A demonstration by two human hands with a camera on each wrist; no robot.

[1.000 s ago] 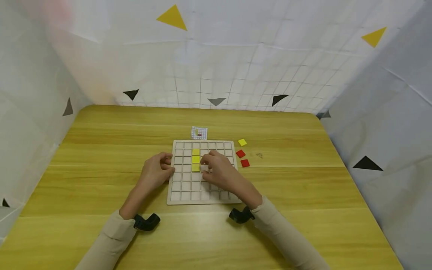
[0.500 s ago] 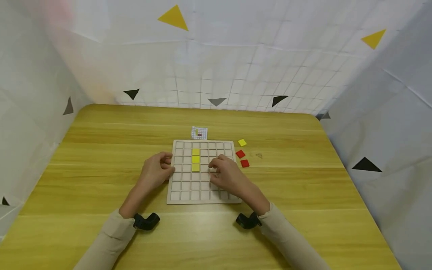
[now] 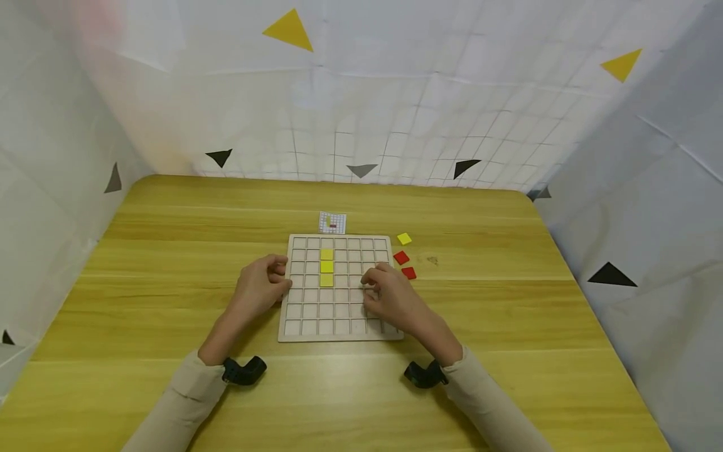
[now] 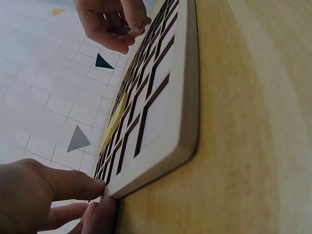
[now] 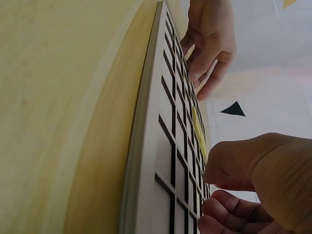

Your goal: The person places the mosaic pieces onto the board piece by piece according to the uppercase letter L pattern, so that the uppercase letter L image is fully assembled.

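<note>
A pale wooden grid board [image 3: 341, 328] lies flat on the table, with three yellow square tiles [image 3: 326, 267] filling cells in one column. At its left edge rests my left hand [image 3: 258, 285], thumb and fingertips touching the rim; in the left wrist view, this hand's thumb [image 4: 80, 185] lies against the frame. My right hand [image 3: 395, 298] hovers over the board's right part, fingers loosely bent, and no tile shows between them. In the right wrist view, a gap separates the right thumb [image 5: 229, 163] from the curved fingers below it.
A small printed pattern card [image 3: 332, 223] lies just behind the board. To the right are one loose yellow tile [image 3: 404, 238] and two red tiles, one nearer the back [image 3: 401, 257] and one nearer the front [image 3: 409, 273]. White sheets [image 3: 384, 94] with triangles surround the table.
My right hand has moved right across the board, away from the yellow column. The left hand and the tiles have stayed in place.
</note>
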